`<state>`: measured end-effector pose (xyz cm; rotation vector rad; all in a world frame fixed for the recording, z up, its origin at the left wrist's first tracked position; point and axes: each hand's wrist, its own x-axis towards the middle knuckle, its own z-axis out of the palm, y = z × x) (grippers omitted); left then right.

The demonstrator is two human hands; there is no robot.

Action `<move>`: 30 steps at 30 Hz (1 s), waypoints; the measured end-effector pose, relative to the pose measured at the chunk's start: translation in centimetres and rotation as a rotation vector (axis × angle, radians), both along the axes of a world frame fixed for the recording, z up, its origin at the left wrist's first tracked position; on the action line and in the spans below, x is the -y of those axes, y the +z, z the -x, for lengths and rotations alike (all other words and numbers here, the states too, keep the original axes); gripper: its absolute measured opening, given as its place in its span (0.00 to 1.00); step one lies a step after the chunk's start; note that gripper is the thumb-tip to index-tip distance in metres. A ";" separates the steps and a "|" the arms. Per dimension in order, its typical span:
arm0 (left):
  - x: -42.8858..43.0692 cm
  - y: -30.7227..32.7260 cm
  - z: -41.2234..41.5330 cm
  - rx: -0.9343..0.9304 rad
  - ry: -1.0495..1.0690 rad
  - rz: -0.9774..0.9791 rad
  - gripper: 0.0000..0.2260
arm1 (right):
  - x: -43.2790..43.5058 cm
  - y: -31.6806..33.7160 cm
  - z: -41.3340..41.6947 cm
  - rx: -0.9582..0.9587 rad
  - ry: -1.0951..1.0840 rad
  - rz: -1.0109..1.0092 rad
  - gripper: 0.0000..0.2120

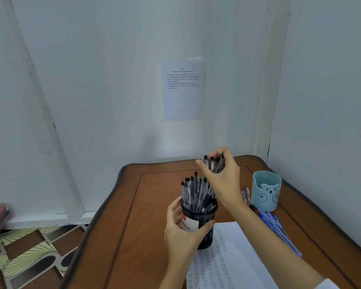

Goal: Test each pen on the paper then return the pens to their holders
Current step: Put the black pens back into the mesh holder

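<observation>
A: Left hand (181, 228)?
B: Grips black mesh holder (204, 232) with curled fingers (175, 207): thumb across the front beside the white label, the rest round the far left wall. Holds it upright on the bench (146, 215).

A: Right hand (223, 178)?
B: Raised just above and beyond the holder. Pinches a bunch of black-capped pens (214, 164) between thumb on the left and curled fingers (227, 152) over the top and right. Caps up, clear of the thumb. Count not legible.

A: Other pens?
B: Standing pens (194, 192) crowded in the holder, directly below the right fingers and above the left ones. Blue pens (277, 228) loose and flat on the bench, right of the right forearm, well apart from both sets of fingers. Clear pens (245, 195) lying just left of the blue bear cup (266, 191); too blurred to count.

A: Paper (227, 257)?
B: Flat on the bench, below and right of the left fingers, passing under the right forearm. Covered in faint scribble rows. At the holder's base: touching or overlapped, cannot tell.

A: Remainder?
B: Bear cup upright, right of the right fingers, not touched; inside not visible. Printed sheet (182, 90) on the wall, high above the right fingers; text unreadable.
</observation>
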<state>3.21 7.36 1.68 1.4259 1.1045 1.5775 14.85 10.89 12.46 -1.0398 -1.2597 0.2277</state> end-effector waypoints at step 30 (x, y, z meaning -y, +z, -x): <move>0.8 1.4 -0.7 -0.003 -0.030 -0.050 0.38 | 2.9 -2.5 -0.7 -0.078 0.213 0.209 0.52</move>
